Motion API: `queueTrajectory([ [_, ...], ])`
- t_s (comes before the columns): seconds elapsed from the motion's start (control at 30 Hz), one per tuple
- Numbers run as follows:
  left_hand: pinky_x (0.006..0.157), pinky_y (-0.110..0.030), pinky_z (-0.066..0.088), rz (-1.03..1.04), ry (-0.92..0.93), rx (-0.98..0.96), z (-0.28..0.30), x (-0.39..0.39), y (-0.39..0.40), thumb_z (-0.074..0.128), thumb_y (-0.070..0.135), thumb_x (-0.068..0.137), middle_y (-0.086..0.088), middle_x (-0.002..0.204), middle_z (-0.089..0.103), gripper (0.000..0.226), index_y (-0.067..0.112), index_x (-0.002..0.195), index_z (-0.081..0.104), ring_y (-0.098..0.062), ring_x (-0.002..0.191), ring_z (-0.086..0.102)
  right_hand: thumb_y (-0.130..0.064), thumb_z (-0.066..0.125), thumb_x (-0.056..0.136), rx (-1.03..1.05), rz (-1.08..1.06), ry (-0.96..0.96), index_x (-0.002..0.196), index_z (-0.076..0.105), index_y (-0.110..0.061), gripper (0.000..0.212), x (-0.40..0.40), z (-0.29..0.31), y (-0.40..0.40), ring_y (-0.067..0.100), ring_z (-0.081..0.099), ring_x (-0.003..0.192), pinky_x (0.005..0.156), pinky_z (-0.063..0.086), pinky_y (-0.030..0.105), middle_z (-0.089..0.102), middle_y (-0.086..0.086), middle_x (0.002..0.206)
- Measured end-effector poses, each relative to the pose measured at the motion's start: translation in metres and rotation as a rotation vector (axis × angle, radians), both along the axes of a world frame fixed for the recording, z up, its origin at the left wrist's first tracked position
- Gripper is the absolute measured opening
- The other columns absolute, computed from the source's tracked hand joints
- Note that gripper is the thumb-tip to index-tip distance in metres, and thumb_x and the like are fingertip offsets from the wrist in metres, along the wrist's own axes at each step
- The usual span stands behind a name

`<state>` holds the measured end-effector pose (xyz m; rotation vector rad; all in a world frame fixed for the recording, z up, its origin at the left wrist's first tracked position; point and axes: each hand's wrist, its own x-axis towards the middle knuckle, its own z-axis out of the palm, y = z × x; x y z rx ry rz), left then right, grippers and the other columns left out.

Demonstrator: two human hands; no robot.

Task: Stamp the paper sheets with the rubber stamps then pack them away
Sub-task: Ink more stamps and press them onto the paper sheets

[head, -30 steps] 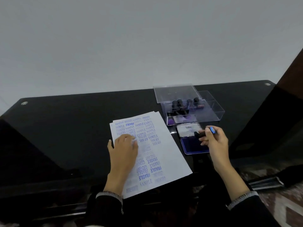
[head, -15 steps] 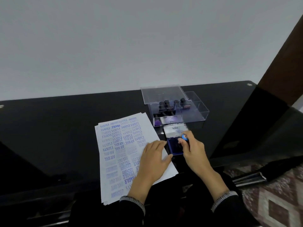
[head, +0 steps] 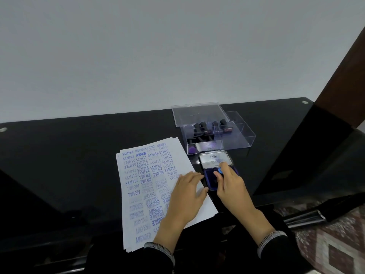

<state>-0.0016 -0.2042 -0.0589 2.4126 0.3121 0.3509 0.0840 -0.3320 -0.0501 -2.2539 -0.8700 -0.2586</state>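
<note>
stamp (head: 220,171), blue-capped, upright on the ink pad (head: 211,179), pinched in the right hand (head: 231,183); that grip is curled around it. paper stack (head: 150,184) lies just left of the pad, long axis running away from the person; next press goes leftward. left hand (head: 186,196) flat on the sheets, holding nothing. beyond the pad: one clear box (head: 237,139), four stamps (head: 209,127) inside, on the tabletop (head: 79,155).

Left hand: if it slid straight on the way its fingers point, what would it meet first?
Probably the ink pad: the left hand lies flat on the paper sheets, fingertips aimed at the pad's near-left edge, just short of it. Depth is hard to judge.
</note>
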Motion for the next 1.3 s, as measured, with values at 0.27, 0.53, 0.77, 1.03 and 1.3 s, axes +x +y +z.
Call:
queueTrajectory([
  [0.27, 0.113, -0.040, 0.032, 0.217, -0.009, -0.136, 0.018, -0.012, 0.047, 0.050, 0.034, 0.098, 0.013, 0.138, 0.048, 0.033, 0.029, 0.131, 0.053, -0.012, 0.134, 0.038, -0.010, 0.051, 0.095, -0.047, -0.059, -0.042, 0.091, 0.047, -0.007, 0.006, -0.002, 0.000, 0.005, 0.016, 0.046, 0.059, 0.043, 0.028, 0.011, 0.050, -0.001, 0.075],
  [0.53, 0.106, -0.035, 0.039, 0.410, -0.022, -0.180, 0.013, -0.039, 0.097, 0.053, 0.027, 0.098, 0.010, 0.137, 0.050, 0.033, 0.024, 0.130, 0.055, -0.010, 0.128, 0.045, -0.009, 0.049, 0.095, 0.047, -0.082, 0.023, 0.093, 0.048, -0.007, 0.002, -0.003, -0.004, 0.006, 0.013, 0.048, 0.058, 0.044, 0.031, 0.013, 0.053, 0.001, 0.075],
  [0.77, 0.105, -0.032, 0.036, 0.495, -0.040, -0.114, 0.003, -0.056, 0.117, 0.054, 0.024, 0.097, 0.011, 0.133, 0.051, 0.032, 0.021, 0.129, 0.056, -0.008, 0.126, 0.043, -0.005, 0.052, 0.093, 0.011, -0.076, -0.061, 0.091, 0.048, -0.006, 0.004, -0.004, -0.009, 0.007, 0.017, 0.052, 0.061, 0.048, 0.038, 0.014, 0.054, 0.004, 0.079],
  [1.03, 0.119, -0.043, 0.001, 0.575, 0.064, 0.084, -0.004, -0.067, 0.131, 0.052, 0.034, 0.096, 0.000, 0.151, 0.037, 0.046, 0.016, 0.137, 0.050, -0.018, 0.147, 0.016, -0.004, 0.052, 0.092, -0.003, -0.079, -0.085, 0.092, 0.048, -0.006, 0.005, -0.004, -0.010, 0.007, 0.016, 0.050, 0.062, 0.046, 0.037, 0.012, 0.054, 0.003, 0.081],
  [1.3, 0.120, -0.044, -0.001, 0.564, 0.106, 0.149, -0.011, -0.071, 0.131, 0.046, 0.044, 0.096, 0.002, 0.155, 0.029, 0.053, 0.019, 0.143, 0.041, -0.016, 0.148, 0.011, -0.005, 0.050, 0.094, 0.055, -0.090, -0.013, 0.093, 0.045, -0.007, 0.006, -0.004, -0.010, 0.008, 0.022, 0.053, 0.060, 0.044, 0.045, 0.027, 0.056, 0.008, 0.080],
])
